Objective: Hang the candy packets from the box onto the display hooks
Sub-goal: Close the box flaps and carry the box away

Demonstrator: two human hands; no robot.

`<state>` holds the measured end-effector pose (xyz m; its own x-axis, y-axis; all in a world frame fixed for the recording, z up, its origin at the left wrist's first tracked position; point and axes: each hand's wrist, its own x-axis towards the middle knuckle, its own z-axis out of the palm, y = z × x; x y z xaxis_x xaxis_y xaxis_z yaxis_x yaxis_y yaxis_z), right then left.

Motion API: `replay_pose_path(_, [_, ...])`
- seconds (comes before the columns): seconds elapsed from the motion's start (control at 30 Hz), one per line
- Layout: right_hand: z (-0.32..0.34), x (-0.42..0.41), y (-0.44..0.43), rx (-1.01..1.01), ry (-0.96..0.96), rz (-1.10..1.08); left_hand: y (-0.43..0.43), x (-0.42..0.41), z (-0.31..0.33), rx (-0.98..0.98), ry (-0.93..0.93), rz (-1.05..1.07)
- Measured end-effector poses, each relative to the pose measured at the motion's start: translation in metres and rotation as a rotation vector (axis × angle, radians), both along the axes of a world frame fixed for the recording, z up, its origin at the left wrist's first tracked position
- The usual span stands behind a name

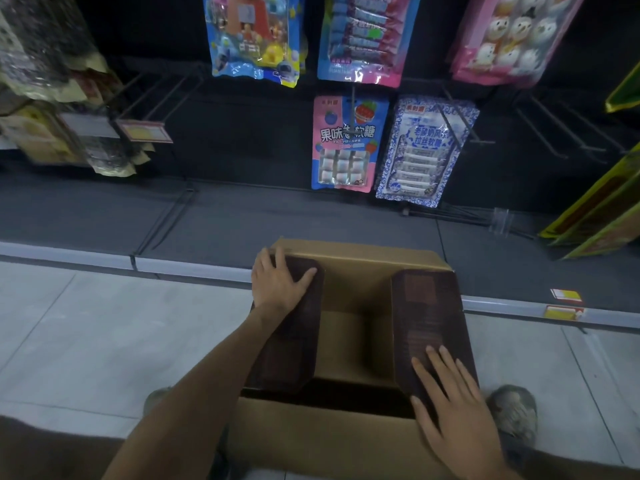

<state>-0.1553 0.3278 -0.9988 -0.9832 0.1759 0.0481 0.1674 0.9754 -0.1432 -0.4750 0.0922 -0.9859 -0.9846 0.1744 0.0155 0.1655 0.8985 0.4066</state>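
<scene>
dark brown candy packets [426, 313] stand packed on edge in two rows inside an open tan cardboard box [353, 265]. the left row [287, 348] runs along the box's left wall and the right row [431, 334] along its right wall, with a bare strip of box bottom between them. the box sits on the pale grey tiled floor [104, 323], at the foot of the dark grey bottom shelf [242, 220].

the left hand [277, 282] lies flat on the far end of the left row, fingers spread and straight, grasping nothing. the right hand [453, 410] rests on the near end of the right row, fingers straight and released, thumb down by the near edge.

above the shelf, thin black wire display hooks [166, 95] stick out bare at the left, and more bare hooks [554, 123] at the right. between them, a pink and blue candy packet [346, 143] and a blue-and-white patterned packet [426, 150] hang side by side, with other bright packets in the row above. a grey shoe [516, 410] shows just right of the box.
</scene>
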Motion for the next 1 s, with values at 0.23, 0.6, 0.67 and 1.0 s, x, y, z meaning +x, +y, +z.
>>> replay_pose_path(0.23, [-0.002, -0.007, 0.009, 0.085, 0.055, 0.037, 0.017, -0.052, 0.002, -0.030, -0.190, 0.025])
replay_pose_path(0.6, [-0.005, -0.009, 0.005, 0.086, 0.025, 0.030, 0.005, -0.058, 0.003, 0.931, -0.288, 0.289])
replay_pose_path(0.67, [-0.005, -0.008, 0.005, 0.089, 0.006, 0.022, 0.009, -0.053, 0.016, 1.103, -0.274, 0.352])
replay_pose_path(1.0, [0.000, -0.004, 0.005, 0.059, -0.079, 0.037, -0.031, -0.043, 0.025, 1.323, -0.640, 0.298])
